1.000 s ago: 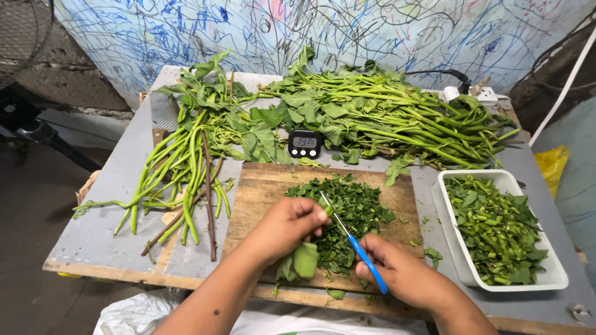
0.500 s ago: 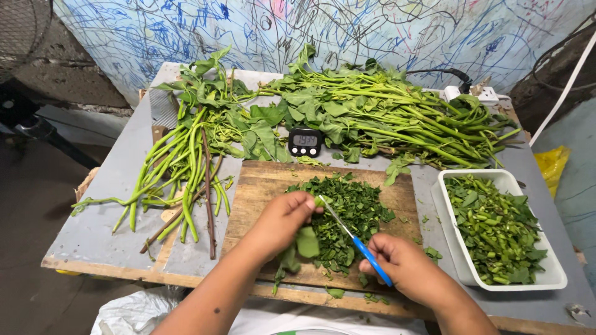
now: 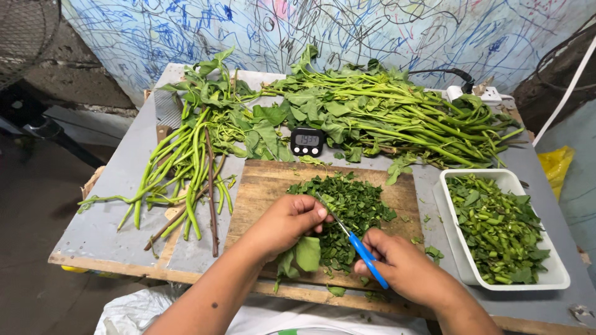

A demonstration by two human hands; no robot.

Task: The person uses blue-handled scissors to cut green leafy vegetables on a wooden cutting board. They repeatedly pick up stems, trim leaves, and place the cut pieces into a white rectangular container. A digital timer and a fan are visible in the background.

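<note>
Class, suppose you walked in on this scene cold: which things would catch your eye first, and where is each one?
At the centre, the left hand grips a bunch of leaves over the wooden cutting board, while the right hand slices them with a blue-handled knife beside a heap of chopped greens. Behind the board, long leafy stalks sprawl across the table. At the right, a white tray holds cut stems.

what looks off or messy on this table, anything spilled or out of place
Mostly tidy. A few chopped leaf scraps lie off the wooden cutting board, on the grey table beside the white tray, and more sit at the board's near edge. A small digital timer sits tucked among the uncut leafy stems.
</note>
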